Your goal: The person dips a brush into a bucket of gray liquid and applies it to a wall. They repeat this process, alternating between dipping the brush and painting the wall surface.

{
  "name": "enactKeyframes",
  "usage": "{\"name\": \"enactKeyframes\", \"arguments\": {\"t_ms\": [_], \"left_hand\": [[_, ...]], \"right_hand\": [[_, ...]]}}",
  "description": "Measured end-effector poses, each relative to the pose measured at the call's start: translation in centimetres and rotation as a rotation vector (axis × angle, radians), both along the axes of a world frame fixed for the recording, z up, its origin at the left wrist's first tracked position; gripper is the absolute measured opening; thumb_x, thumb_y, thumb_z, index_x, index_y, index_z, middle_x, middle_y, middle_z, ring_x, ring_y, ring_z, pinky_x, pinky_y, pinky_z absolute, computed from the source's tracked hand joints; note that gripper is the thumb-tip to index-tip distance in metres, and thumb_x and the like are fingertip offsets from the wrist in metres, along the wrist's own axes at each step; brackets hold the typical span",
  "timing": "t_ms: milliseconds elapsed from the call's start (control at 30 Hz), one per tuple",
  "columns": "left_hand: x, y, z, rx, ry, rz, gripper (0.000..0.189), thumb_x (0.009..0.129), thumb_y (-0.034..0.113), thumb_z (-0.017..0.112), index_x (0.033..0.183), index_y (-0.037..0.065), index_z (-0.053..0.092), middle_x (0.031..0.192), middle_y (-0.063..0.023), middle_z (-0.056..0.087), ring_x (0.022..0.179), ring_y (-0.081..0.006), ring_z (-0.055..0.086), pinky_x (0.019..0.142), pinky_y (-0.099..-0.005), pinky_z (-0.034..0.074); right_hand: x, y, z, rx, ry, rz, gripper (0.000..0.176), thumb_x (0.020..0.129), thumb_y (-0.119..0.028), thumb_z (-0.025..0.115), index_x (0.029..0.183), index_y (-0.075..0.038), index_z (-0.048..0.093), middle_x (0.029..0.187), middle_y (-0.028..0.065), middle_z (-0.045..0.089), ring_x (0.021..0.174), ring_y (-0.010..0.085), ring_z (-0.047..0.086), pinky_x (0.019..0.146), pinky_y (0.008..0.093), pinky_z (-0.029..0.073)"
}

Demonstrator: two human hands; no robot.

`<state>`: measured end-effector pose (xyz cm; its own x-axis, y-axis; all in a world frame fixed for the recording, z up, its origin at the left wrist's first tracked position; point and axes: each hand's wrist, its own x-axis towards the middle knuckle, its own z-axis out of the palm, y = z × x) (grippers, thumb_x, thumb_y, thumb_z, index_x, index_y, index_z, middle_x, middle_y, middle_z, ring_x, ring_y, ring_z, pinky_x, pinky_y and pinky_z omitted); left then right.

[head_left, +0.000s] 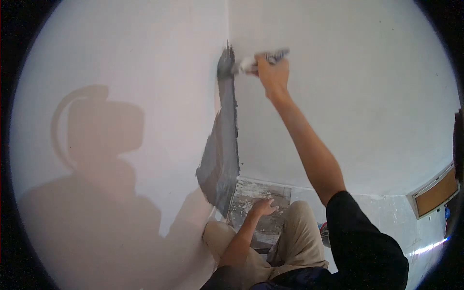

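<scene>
My right hand [275, 76] is raised to the corner of the room, closed around a paintbrush [247, 65]. Motion blurs the brush, and its dark head touches the top of a grey coating [220, 159] on the left wall. That coating runs down the corner as a strip, narrow above and broader below, with a ragged edge. Low between my knees is my left hand [264, 207], its fingers apart and nothing visible in them. Below it lies a patch of bare, stained floor [280, 193].
White walls [357, 106] meet at the corner, and my shadow falls on the left wall [169, 38]. Beside my knee [302, 232] stands a partly hidden container [325, 234]. A brown panel in a pale frame [436, 193] is at far right.
</scene>
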<state>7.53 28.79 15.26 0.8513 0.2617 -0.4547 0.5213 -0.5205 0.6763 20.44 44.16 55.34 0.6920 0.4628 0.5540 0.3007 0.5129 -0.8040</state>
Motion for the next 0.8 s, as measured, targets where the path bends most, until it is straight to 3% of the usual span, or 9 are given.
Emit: {"name": "enactKeyframes", "arguments": {"t_ms": [100,167,233,267,367,467,667,767,800], "left_hand": [[0.1,-0.2,-0.4,0.026,-0.023,-0.003,0.072,0.083,0.054,0.054,0.135,0.005,0.041,0.136,-0.0204,0.043,0.124,-0.0335,0.043,0.104,-0.0410,0.036],[0.0,0.0,-0.8,0.034,-0.031,-0.020,0.073,0.082,0.054,0.054,0.135,0.005,0.040,0.134,-0.0207,0.044,0.124,-0.0337,0.044,0.103,-0.0407,0.036],[-0.1,0.3,-0.8,-0.011,-0.024,0.013,0.073,0.082,0.054,0.054,0.135,0.005,0.041,0.133,-0.0211,0.046,0.122,-0.0341,0.045,0.103,-0.0411,0.037],[-0.2,0.3,-0.8,-0.037,-0.022,0.030,0.073,0.082,0.053,0.054,0.134,0.005,0.041,0.132,-0.0213,0.047,0.122,-0.0343,0.046,0.102,-0.0413,0.038],[0.3,0.0,-1.7,0.114,-0.052,-0.022,0.073,0.082,0.053,0.055,0.134,0.004,0.041,0.130,-0.0224,0.048,0.121,-0.0349,0.047,0.101,-0.0418,0.038],[0.1,-0.1,-1.1,0.066,-0.011,-0.044,0.074,0.082,0.054,0.054,0.135,0.004,0.040,0.130,-0.0230,0.048,0.120,-0.0359,0.047,0.101,-0.0423,0.039],[0.2,0.0,-1.3,-0.053,0.032,-0.002,0.077,0.082,0.055,0.054,0.138,0.005,0.036,0.132,-0.0220,0.047,0.121,-0.0367,0.046,0.101,-0.0422,0.038],[0.2,0.2,-1.7,-0.012,0.044,-0.008,0.073,0.085,0.052,0.054,0.137,0.004,0.036,0.130,-0.0211,0.049,0.111,-0.0331,0.055,0.097,-0.0441,0.041],[0.2,0.2,-2.2,0.013,0.022,-0.016,0.073,0.084,0.053,0.054,0.137,0.005,0.037,0.131,-0.0213,0.048,0.115,-0.0341,0.051,0.099,-0.0436,0.039]], "right_hand": [[1.3,1.8,-8.6,-0.188,-0.040,-0.141,0.017,0.078,-0.004,0.059,0.084,0.012,0.057,0.077,0.0184,0.064,0.060,0.0242,0.066,0.057,0.0320,0.059],[0.5,2.3,-9.5,-0.279,-0.006,-0.142,0.026,0.076,-0.011,0.061,0.085,0.012,0.057,0.078,0.0203,0.064,0.067,0.0268,0.066,0.062,0.0337,0.056],[-0.8,2.4,-7.2,-0.335,0.030,-0.133,0.041,0.073,-0.023,0.063,0.090,0.013,0.056,0.081,0.0245,0.064,0.080,0.0326,0.065,0.072,0.0385,0.051],[-1.3,2.8,-5.3,-0.295,0.029,-0.181,0.041,0.073,-0.022,0.063,0.090,0.014,0.055,0.080,0.0248,0.064,0.079,0.0320,0.066,0.071,0.0378,0.051],[-1.7,2.4,2.0,-0.155,-0.065,-0.152,0.022,0.078,-0.010,0.057,0.081,0.011,0.054,0.073,0.0171,0.065,0.062,0.0236,0.068,0.049,0.0304,0.052],[-1.5,0.9,5.5,0.009,0.043,-0.036,0.022,0.079,-0.009,0.056,0.083,0.012,0.052,0.074,0.0180,0.064,0.062,0.0243,0.068,0.049,0.0294,0.052],[3.0,5.4,-2.6,-0.142,0.033,-0.236,0.025,0.079,-0.009,0.056,0.089,0.013,0.050,0.077,0.0195,0.063,0.062,0.0258,0.068,0.052,0.0298,0.054],[3.6,8.1,-0.5,-0.172,-0.092,-0.241,0.028,0.078,-0.009,0.058,0.091,0.014,0.049,0.076,0.0193,0.063,0.062,0.0258,0.068,0.052,0.0304,0.055],[3.6,8.0,0.8,-0.160,-0.102,-0.208,0.028,0.078,-0.009,0.058,0.091,0.015,0.049,0.076,0.0193,0.063,0.061,0.0258,0.068,0.052,0.0304,0.056]]}}
